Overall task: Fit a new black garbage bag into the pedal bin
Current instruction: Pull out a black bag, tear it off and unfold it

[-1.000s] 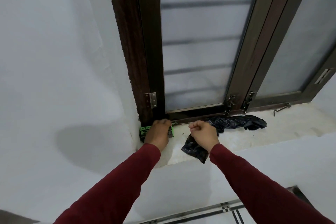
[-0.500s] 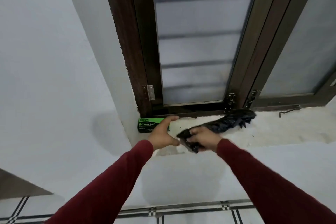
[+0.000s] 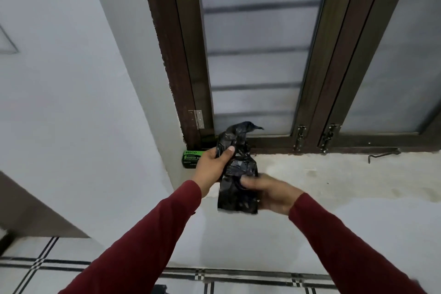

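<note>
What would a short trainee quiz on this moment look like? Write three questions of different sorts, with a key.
1. True or false: the black garbage bag lies flat on the window sill, untouched.
2. Which hand has its grip on the lower, folded end of the bag: A) left hand B) right hand C) neither?
3. Fill in: the green box of garbage bags sits on the sill in the corner, behind the ____ hand.

Key
1. False: both hands hold it up off the sill, still crumpled and not opened out.
2. B; the left hand pinches it higher up.
3. left
</note>
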Action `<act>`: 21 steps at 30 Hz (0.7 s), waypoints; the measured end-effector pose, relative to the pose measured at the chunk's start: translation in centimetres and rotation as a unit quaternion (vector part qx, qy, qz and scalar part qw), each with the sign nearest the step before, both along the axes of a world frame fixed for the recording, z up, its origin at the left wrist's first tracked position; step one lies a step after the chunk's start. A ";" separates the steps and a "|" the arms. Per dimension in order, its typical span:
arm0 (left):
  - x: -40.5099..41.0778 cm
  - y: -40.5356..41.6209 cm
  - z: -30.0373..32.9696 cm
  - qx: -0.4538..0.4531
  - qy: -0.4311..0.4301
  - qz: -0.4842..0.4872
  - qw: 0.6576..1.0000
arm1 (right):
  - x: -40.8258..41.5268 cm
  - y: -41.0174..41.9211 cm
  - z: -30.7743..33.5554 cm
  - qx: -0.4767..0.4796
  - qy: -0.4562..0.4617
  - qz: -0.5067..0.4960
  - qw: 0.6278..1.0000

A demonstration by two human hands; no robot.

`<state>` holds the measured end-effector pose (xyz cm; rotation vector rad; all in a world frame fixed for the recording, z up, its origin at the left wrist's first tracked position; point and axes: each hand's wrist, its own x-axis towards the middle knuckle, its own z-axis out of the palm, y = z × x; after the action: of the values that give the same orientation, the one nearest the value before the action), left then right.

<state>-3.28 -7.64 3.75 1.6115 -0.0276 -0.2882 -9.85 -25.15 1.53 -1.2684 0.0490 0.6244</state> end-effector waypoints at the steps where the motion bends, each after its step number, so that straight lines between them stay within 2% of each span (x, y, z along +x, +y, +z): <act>1: -0.3 0.1 0.0 -0.009 0.011 0.014 1.000 | -0.3 0.6 0.0 -0.006 -0.005 0.013 1.000; 2: -0.8 0.4 -0.1 -0.027 0.035 0.012 0.999 | -0.3 1.2 0.0 -0.007 -0.009 -0.005 1.000; 4: -2.0 1.6 -0.2 -0.051 0.080 -0.055 0.994 | -0.1 2.2 0.0 -0.003 0.001 -0.096 0.995; 6: -3.2 3.2 -1.0 -0.003 0.112 -0.162 0.980 | -0.2 3.3 -0.1 0.013 0.011 -0.171 0.985; 8: -4.6 4.6 -1.5 0.061 0.129 -0.218 0.966 | -0.7 4.1 -0.3 0.020 0.021 -0.217 0.976; 10: -5.7 5.4 -1.5 0.065 0.134 -0.198 0.969 | -1.5 4.8 -0.2 0.003 0.031 -0.270 0.962; 12: -6.5 6.6 -1.7 0.020 0.125 -0.130 0.983 | -2.8 5.6 -0.4 -0.042 0.022 -0.274 0.960; 14: -7.2 7.0 -1.7 0.008 0.089 -0.052 0.995 | -4.4 6.4 -0.4 -0.087 0.023 -0.199 0.976; 16: -8.5 8.1 -1.4 0.052 0.057 -0.020 0.997 | -5.9 8.3 -0.8 -0.086 0.044 -0.150 0.984; 19: -10.7 10.8 -0.6 0.097 0.080 -0.016 0.992 | -8.1 12.2 -0.8 -0.074 0.051 -0.222 0.971; 21: -12.1 13.1 -0.5 0.071 0.115 -0.073 0.988 | -9.3 14.4 -1.1 -0.114 0.039 -0.293 0.949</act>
<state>-15.34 5.47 3.27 1.7104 0.0539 -0.6000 -19.10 -10.76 0.39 -1.3654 0.5584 0.1529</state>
